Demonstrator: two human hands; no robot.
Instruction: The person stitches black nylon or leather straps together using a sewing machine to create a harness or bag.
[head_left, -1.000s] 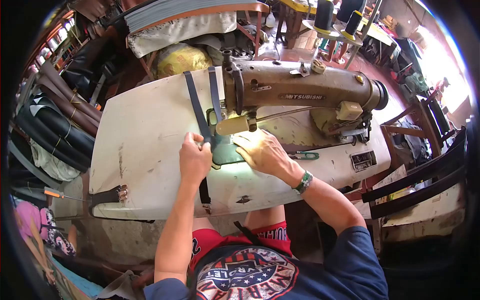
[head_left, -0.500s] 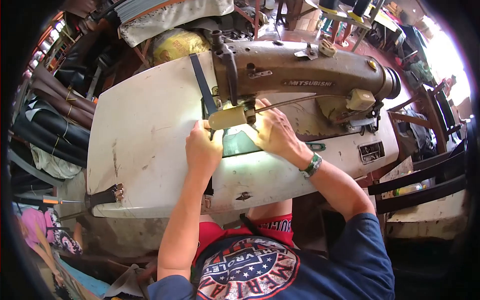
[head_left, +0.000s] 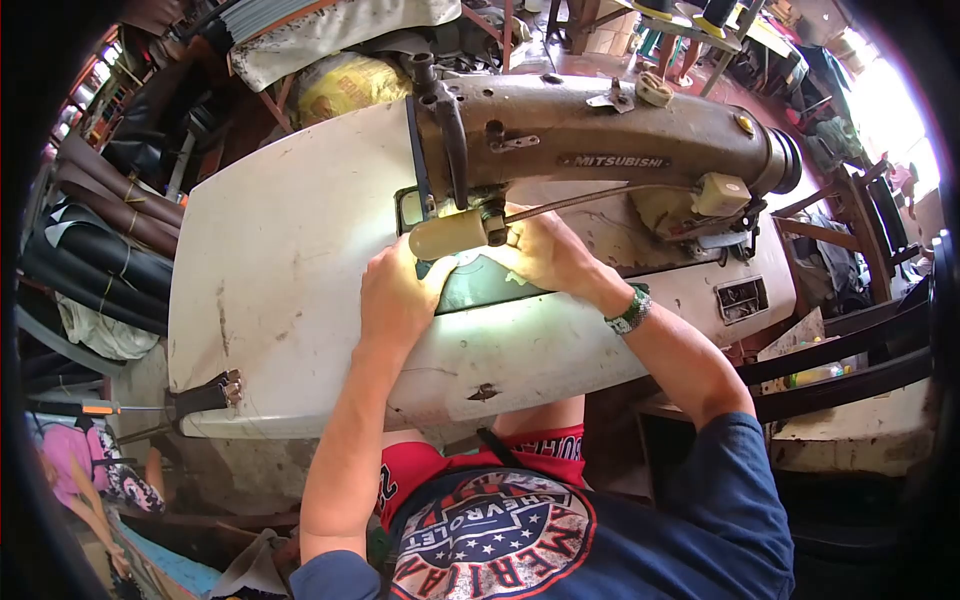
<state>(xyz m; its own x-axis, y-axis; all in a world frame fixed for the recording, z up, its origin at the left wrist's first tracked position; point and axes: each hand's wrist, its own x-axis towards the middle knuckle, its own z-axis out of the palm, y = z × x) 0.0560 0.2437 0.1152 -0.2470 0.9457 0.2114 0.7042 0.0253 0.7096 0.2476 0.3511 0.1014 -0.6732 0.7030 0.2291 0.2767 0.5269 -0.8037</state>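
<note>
The white table [head_left: 280,230] lies bare and wide to the left of the hands, its near edge curving just above the person's lap. On it stands the brown sewing machine [head_left: 600,145], lettered MITSUBISHI. Under the machine's head, the left hand [head_left: 395,295] and right hand [head_left: 545,255] press flat, fingers spread, on the dark green piece [head_left: 485,285]; the dark strap [head_left: 417,165] runs away behind the needle.

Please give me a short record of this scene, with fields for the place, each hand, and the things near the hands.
place: white table with a Mitsubishi sewing machine
left hand: rests on the dark piece, fingers closed near the lamp
right hand: flat on the dark piece under the machine arm
strap: runs back from the needle area
wrist: beaded band on the right
</note>
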